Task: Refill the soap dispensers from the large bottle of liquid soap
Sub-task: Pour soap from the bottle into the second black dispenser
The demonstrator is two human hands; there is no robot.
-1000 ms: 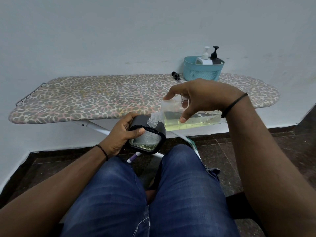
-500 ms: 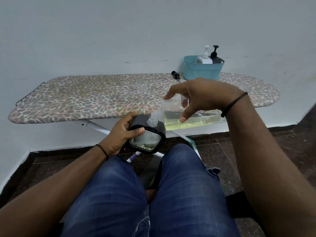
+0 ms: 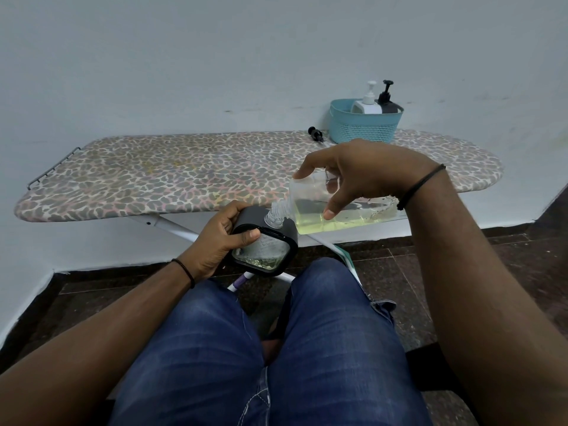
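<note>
Right, over on the left, the left hand [image 3: 215,241] is wrapped around a black-framed soap dispenser [image 3: 264,244], thumb across its upper edge, holding it tipped above the person's lap, just off the near edge of the ironing board [image 3: 153,176]. Through its clear face a little yellowish liquid sits low in the body. Moving across, the ribbed neck of the large clear bottle [image 3: 310,210] is down at the dispenser's top opening; whether soap is actually running through is hard to make out from here. That bottle lies nearly on its side, pale yellow soap pooled along its lower wall, and the right hand [image 3: 362,176] grips it from above, thumb on the near face, forefinger stretched along the top edge. Up at the board's far edge, right of centre, a small black pump head [image 3: 316,134] lies on the leopard-print cover, just beside a teal basket [image 3: 362,127]. Inside the basket stand a white dispenser [image 3: 367,103] and a black dispenser [image 3: 386,101], side by side, pumps upright, towards the board's right end.
</note>
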